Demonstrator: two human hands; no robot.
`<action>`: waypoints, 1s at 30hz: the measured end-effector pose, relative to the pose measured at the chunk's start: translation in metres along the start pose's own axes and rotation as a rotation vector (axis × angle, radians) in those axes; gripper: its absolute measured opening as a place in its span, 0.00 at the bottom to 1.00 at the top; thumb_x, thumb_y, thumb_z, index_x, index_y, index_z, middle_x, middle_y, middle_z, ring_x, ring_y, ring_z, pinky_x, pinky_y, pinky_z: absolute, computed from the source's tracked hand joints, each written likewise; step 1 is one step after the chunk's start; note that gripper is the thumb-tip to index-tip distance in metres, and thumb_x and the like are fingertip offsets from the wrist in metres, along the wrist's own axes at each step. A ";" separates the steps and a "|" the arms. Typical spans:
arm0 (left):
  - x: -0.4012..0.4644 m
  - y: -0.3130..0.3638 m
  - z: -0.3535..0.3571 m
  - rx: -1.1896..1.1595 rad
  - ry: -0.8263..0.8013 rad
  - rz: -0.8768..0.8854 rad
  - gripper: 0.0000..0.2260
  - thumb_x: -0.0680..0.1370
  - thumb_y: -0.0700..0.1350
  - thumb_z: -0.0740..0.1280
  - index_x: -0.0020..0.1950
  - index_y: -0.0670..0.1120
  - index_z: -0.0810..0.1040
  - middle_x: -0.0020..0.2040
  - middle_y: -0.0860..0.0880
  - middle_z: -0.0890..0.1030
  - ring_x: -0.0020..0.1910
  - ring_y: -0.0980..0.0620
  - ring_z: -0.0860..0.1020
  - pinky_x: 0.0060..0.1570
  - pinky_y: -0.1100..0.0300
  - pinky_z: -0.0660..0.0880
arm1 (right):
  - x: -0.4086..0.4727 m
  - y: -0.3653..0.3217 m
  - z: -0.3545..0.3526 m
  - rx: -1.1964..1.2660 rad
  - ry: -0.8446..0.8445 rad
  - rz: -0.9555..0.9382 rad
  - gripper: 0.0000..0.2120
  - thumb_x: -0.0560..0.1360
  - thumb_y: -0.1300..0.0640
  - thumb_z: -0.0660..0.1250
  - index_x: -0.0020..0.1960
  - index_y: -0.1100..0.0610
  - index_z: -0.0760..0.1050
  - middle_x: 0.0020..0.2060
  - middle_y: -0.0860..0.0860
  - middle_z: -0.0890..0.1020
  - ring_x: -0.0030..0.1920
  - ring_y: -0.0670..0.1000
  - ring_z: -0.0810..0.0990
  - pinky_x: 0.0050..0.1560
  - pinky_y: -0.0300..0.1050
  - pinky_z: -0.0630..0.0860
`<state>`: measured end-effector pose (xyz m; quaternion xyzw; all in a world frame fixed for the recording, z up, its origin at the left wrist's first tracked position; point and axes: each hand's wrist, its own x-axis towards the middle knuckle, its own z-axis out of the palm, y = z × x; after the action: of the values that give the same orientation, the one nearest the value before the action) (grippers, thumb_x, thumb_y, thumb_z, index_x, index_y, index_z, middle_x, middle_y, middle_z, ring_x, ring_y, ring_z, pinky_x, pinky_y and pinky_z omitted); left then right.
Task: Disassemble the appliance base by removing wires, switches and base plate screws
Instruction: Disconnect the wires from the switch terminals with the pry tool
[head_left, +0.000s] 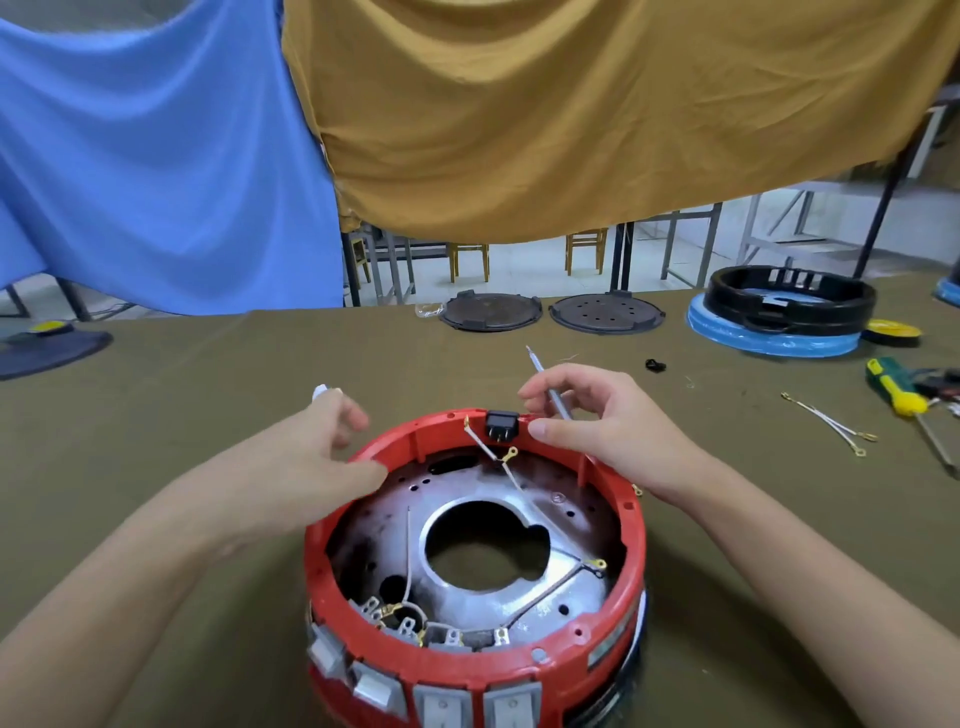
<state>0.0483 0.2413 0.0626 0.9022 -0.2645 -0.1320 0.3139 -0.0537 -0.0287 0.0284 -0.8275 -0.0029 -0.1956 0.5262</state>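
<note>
A round red appliance base lies upside down on the table in front of me. Inside it a metal plate with a large central hole carries white wires with gold ring terminals. A black power socket sits in the far rim. My right hand holds a thin grey screwdriver between its fingers, thumb resting on the rim beside the socket. My left hand holds the far left rim, thumb pressed inside it. Several grey switches line the near wall.
Olive cloth covers the table. Two dark round plates lie at the far edge. A black ring on a blue base stands far right. Loose wires and a green-yellow screwdriver lie to the right.
</note>
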 end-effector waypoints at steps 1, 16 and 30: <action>-0.008 -0.005 0.000 -0.009 -0.022 -0.035 0.13 0.76 0.49 0.69 0.57 0.59 0.70 0.53 0.56 0.78 0.48 0.57 0.80 0.45 0.57 0.78 | 0.000 0.000 0.000 -0.004 -0.023 0.017 0.13 0.73 0.62 0.75 0.55 0.49 0.82 0.50 0.47 0.85 0.56 0.48 0.82 0.60 0.42 0.77; 0.047 0.032 0.010 0.073 0.106 0.213 0.15 0.78 0.47 0.70 0.65 0.53 0.76 0.56 0.52 0.82 0.56 0.52 0.80 0.61 0.52 0.74 | -0.012 -0.024 -0.014 -0.126 0.104 0.149 0.11 0.74 0.65 0.72 0.53 0.53 0.82 0.49 0.53 0.83 0.45 0.47 0.81 0.50 0.37 0.79; -0.014 0.006 0.003 -0.012 -0.031 -0.026 0.07 0.78 0.43 0.64 0.56 0.48 0.72 0.45 0.40 0.83 0.41 0.38 0.84 0.37 0.50 0.79 | -0.014 -0.014 -0.007 -0.050 0.139 0.190 0.16 0.72 0.70 0.70 0.53 0.53 0.83 0.46 0.51 0.84 0.39 0.47 0.82 0.39 0.35 0.79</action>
<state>0.0333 0.2438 0.0652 0.9017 -0.2566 -0.1515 0.3133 -0.0720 -0.0254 0.0384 -0.8213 0.1170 -0.2017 0.5206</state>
